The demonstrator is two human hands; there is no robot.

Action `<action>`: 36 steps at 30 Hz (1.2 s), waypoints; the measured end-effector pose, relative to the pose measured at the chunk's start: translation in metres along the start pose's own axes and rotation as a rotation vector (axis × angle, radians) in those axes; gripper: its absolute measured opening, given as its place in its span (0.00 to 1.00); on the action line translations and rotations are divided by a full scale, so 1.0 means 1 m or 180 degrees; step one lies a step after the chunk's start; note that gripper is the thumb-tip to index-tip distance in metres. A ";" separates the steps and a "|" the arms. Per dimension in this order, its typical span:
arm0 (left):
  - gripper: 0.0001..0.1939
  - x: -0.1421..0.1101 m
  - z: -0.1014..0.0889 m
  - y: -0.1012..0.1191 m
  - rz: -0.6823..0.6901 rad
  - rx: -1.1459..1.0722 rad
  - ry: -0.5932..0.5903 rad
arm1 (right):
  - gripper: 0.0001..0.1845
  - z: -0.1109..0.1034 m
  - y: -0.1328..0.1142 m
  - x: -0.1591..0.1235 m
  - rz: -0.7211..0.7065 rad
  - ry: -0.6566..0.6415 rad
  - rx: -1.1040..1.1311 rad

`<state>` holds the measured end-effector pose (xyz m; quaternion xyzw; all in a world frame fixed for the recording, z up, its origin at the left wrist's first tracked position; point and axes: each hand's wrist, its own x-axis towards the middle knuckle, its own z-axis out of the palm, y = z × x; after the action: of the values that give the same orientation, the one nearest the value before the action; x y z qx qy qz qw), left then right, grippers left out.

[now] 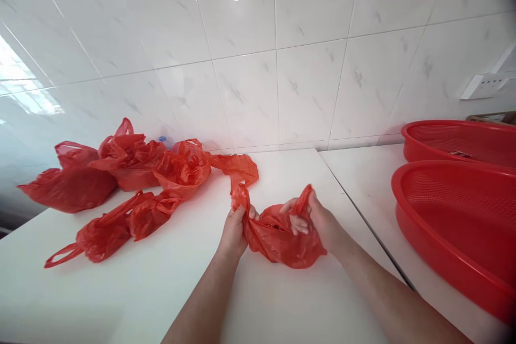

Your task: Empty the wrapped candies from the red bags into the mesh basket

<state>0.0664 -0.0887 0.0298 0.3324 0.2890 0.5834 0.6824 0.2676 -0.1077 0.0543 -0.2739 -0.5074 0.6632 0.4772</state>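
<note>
A red plastic bag (282, 244) rests on the white table (282, 306) in front of me, its mouth partly open and something dark just showing inside. My left hand (237, 228) is closed round the bag's gathered left handle. On the other side, my right hand (316, 217) grips the right handle, with some fingers behind the thin plastic. What the bag contains cannot be made out. Just behind my left hand lies a flattened red plastic bag (244, 166).
Several filled red bags (137, 161) stand at the back left, and smaller red bags (107, 234) lie before them. Two red plastic baskets (451, 258) sit at the right, past a seam in the tabletop. A tiled wall (250, 91) with a socket (486, 86) closes off the back.
</note>
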 end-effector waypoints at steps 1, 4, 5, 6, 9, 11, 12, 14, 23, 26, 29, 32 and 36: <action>0.19 0.000 0.001 -0.002 0.0003 0.0109 -0.0014 | 0.33 0.005 0.003 0.000 0.0060 -0.0043 -0.0186; 0.22 -0.001 0.004 -0.008 -0.0002 0.0372 -0.0073 | 0.26 0.018 0.012 -0.001 0.0162 -0.0159 -0.0685; 0.22 -0.002 0.005 -0.009 -0.0019 0.0427 -0.0092 | 0.23 0.022 0.015 -0.001 0.0186 -0.0145 -0.0803; 0.22 -0.003 0.005 -0.009 -0.0045 0.0479 -0.0113 | 0.22 0.024 0.018 0.000 0.0214 -0.0094 -0.0888; 0.21 -0.006 0.007 -0.010 -0.0095 0.0629 -0.0172 | 0.33 0.027 0.025 0.001 0.0283 0.0070 -0.0972; 0.21 -0.007 0.009 -0.010 -0.0065 0.0686 -0.0205 | 0.37 0.028 0.026 0.002 0.0332 0.0012 -0.0958; 0.20 -0.007 0.010 -0.010 -0.0010 0.0715 -0.0189 | 0.37 0.028 0.026 0.002 0.0343 -0.0035 -0.0952; 0.15 -0.009 0.014 -0.012 0.0056 0.0829 -0.0158 | 0.32 0.030 0.026 0.004 0.0341 -0.0091 -0.0970; 0.10 -0.018 0.024 -0.020 0.0301 0.1748 -0.0588 | 0.13 0.027 0.032 0.008 0.0213 0.0641 -0.0625; 0.25 -0.020 0.022 -0.018 0.0745 0.2226 -0.0549 | 0.15 0.023 0.031 0.009 0.0249 0.0828 -0.0486; 0.34 -0.020 0.020 -0.015 0.1432 0.2872 -0.0571 | 0.16 0.022 0.029 0.010 0.0319 0.0903 -0.0357; 0.29 -0.019 0.020 -0.014 0.1893 0.3279 -0.0652 | 0.16 0.023 0.028 0.011 0.0381 0.0951 -0.0387; 0.09 -0.018 0.020 -0.012 0.1844 0.3242 -0.0668 | 0.17 0.022 0.030 0.011 0.0357 0.0927 -0.0463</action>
<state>0.0864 -0.1104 0.0326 0.7391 0.3610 0.4978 0.2749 0.2338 -0.1071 0.0350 -0.4288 -0.4634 0.6036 0.4868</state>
